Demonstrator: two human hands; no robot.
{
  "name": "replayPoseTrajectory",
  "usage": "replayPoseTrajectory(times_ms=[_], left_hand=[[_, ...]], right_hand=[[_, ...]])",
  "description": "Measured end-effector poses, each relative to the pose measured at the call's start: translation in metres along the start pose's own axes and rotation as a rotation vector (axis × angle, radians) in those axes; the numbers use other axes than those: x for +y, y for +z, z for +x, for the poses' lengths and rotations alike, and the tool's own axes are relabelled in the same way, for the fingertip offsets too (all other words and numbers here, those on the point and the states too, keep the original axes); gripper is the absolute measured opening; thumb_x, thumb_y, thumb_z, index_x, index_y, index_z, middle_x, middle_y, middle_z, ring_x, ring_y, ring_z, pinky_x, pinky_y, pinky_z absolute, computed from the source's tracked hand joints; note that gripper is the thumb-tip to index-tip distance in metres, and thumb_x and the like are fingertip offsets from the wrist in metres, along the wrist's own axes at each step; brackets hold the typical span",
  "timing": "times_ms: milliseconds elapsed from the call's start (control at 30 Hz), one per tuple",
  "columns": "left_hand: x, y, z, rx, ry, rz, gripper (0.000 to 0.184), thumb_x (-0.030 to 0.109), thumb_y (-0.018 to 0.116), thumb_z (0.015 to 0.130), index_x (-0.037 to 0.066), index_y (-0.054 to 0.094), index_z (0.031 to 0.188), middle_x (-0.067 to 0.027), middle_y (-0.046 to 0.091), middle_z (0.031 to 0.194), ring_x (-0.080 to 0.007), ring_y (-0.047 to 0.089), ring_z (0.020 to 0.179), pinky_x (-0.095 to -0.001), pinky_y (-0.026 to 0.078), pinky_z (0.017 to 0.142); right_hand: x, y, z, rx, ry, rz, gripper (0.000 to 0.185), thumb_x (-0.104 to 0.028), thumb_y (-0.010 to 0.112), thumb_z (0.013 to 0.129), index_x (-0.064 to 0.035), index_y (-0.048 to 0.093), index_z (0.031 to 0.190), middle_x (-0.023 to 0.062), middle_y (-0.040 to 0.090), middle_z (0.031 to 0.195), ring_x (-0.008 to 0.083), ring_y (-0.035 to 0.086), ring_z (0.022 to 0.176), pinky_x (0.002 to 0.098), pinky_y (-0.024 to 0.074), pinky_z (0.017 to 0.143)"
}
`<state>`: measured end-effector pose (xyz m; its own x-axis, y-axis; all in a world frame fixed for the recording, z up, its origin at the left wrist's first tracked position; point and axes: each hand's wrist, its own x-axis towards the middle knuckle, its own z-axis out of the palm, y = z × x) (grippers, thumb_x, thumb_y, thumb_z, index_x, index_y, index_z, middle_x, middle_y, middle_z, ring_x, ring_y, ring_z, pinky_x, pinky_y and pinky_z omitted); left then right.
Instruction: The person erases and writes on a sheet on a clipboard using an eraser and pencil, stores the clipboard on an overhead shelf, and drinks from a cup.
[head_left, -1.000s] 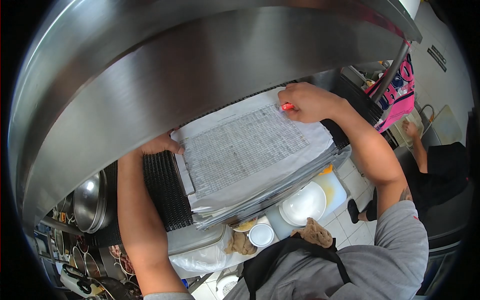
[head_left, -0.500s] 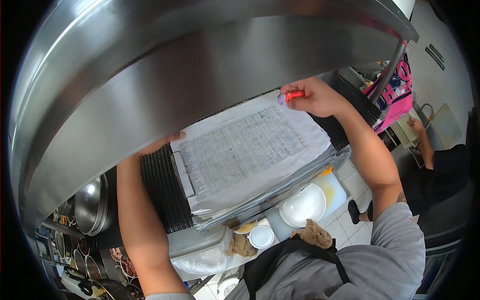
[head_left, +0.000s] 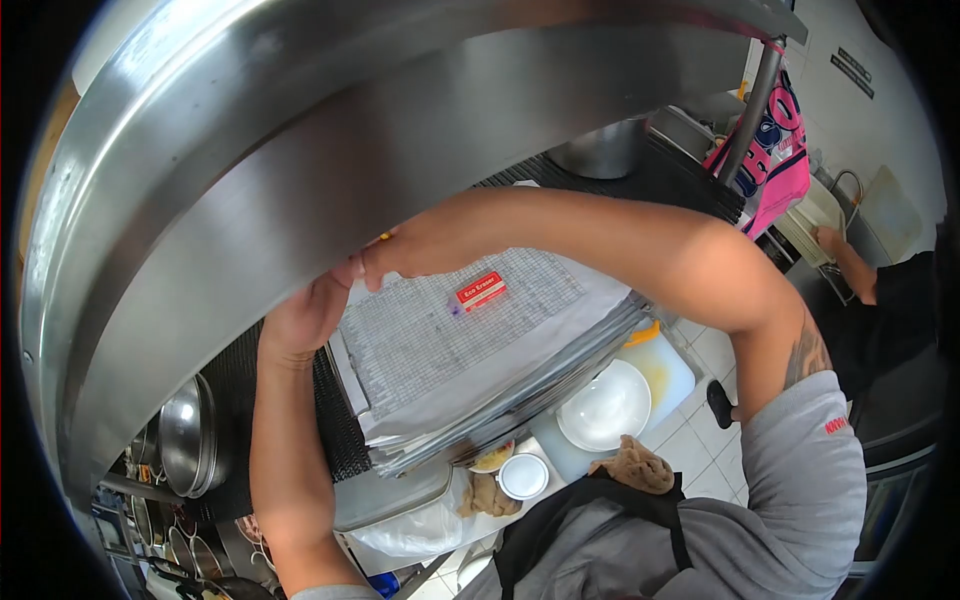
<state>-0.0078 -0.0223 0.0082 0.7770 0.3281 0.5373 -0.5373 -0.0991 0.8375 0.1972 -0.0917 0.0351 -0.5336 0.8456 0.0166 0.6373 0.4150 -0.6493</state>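
Printed grid sheets (head_left: pixel 430 345) on a clipboard lie over a black mat. On the sheet rests a red eraser (head_left: pixel 481 291), its purple-stained end pointing left. My right hand (head_left: pixel 415 248) reaches across the top of the paper, fingers closed near a small yellow item (head_left: pixel 385 237), mostly hidden by the metal edge. Beside it, my left hand (head_left: pixel 312 310) is at the upper left of the clipboard, its fingers partly behind the steel shelf and meeting the right hand's fingertips. What they hold cannot be made out.
A steel shelf (head_left: pixel 330 130) overhangs the top. Metal bowls (head_left: pixel 185 440) stand at left, a steel pot (head_left: pixel 603 150) behind. Below are a white bowl (head_left: pixel 604 405), a white cup (head_left: pixel 523 477) and a brown cloth (head_left: pixel 640 466). At right a co-worker's arm (head_left: pixel 850 268) reaches toward a rack.
My right hand has let go of the eraser, now lying on the sheet, and moved left across the paper to my left hand. The view has shifted slightly.
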Motion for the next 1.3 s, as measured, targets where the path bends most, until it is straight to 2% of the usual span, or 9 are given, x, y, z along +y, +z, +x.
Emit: replayPoseTrajectory(times_ms=[167,233,433,500,600,667,800,1033,1300], left_hand=[[-0.017,-0.038,-0.023,0.054,-0.166,0.325,0.071,0.052,0.056,0.098,0.006,0.042,0.151,-0.0154,0.048,0.149,-0.0347,0.042,0.139,-0.0443,0.042,0.106],[-0.008,-0.027,-0.019,0.036,-0.176,0.52,0.066,0.045,0.06,0.096,0.006,0.046,0.149,-0.0146,0.052,0.145,-0.0312,0.049,0.132,-0.0425,0.043,0.104],[0.01,-0.001,-0.008,0.136,-0.405,0.986,0.048,0.014,0.072,0.087,0.002,0.062,0.132,-0.0091,0.062,0.126,-0.0181,0.057,0.104,-0.0341,0.045,0.094],[0.012,0.005,-0.001,0.072,-0.376,1.177,0.043,0.007,0.075,0.084,0.001,0.067,0.125,-0.0065,0.065,0.115,-0.0142,0.057,0.093,-0.0306,0.046,0.086],[0.002,-0.007,-0.006,0.033,-0.301,1.347,0.035,0.007,0.077,0.083,0.001,0.07,0.117,-0.0034,0.066,0.099,-0.0104,0.054,0.078,-0.0273,0.046,0.074],[0.002,-0.011,-0.009,0.084,-0.373,1.303,0.032,0.007,0.077,0.083,0.002,0.071,0.114,-0.0027,0.065,0.093,-0.009,0.053,0.072,-0.026,0.046,0.069],[0.007,0.039,0.006,0.259,-0.428,1.174,0.025,0.006,0.077,0.085,0.002,0.072,0.109,-0.0031,0.066,0.089,-0.0083,0.053,0.069,-0.0248,0.045,0.065],[0.007,0.036,0.013,-0.053,-0.513,1.144,0.02,0.005,0.078,0.083,0.003,0.073,0.102,-0.0049,0.067,0.079,-0.0097,0.059,0.066,-0.0256,0.044,0.055],[-0.009,0.011,-0.001,-0.177,-0.342,1.329,0.024,0.007,0.08,0.08,0.004,0.074,0.103,-0.0068,0.069,0.081,-0.0134,0.06,0.066,-0.0283,0.045,0.058]], right_hand=[[-0.009,-0.017,-0.016,-0.119,0.166,0.05,0.037,-0.04,0.051,0.103,-0.0059,0.066,0.103,0.0049,0.057,0.082,0.0157,0.056,0.074,0.0335,0.045,0.071],[0.015,-0.02,-0.023,-0.086,0.123,0.198,0.043,-0.039,0.051,0.102,-0.0019,0.064,0.084,0.002,0.048,0.061,0.0139,0.046,0.057,0.0339,0.036,0.052],[0.053,-0.03,-0.071,0.231,0.509,0.959,0.036,-0.031,0.049,0.102,-0.0022,0.063,0.085,0.006,0.053,0.067,0.0179,0.059,0.071,0.0367,0.0479,0.059],[0.094,-0.031,-0.084,0.707,0.094,0.215,0.036,-0.03,0.048,0.102,-0.0026,0.061,0.083,0.0057,0.054,0.068,0.0187,0.059,0.068,0.0364,0.0473,0.057],[0.083,-0.029,-0.088,0.98,0.069,0.606,0.035,-0.027,0.045,0.103,-0.0039,0.057,0.08,0.0052,0.051,0.066,0.0171,0.054,0.061,0.0332,0.0424,0.052],[0.086,-0.028,-0.091,0.853,0.18,0.984,0.036,-0.029,0.044,0.104,-0.0052,0.055,0.079,0.0044,0.049,0.064,0.015,0.049,0.057,0.0303,0.038,0.049],[0.099,-0.013,-0.092,0.706,0.161,0.776,0.042,-0.041,0.055,0.103,-0.0063,0.056,0.079,-0.0013,0.042,0.061,0.0081,0.042,0.053,0.0258,0.0315,0.048],[0.094,-0.008,-0.095,0.823,0.031,0.321,0.029,-0.03,0.07,0.095,-0.0046,0.063,0.083,-0.0009,0.059,0.07,0.0065,0.054,0.06,0.022,0.0418,0.053],[0.078,-0.025,-0.101,0.679,0.271,0.355,0.017,-0.016,0.07,0.085,-0.0012,0.063,0.089,0.004,0.065,0.076,0.0095,0.063,0.064,0.0253,0.0518,0.054]])
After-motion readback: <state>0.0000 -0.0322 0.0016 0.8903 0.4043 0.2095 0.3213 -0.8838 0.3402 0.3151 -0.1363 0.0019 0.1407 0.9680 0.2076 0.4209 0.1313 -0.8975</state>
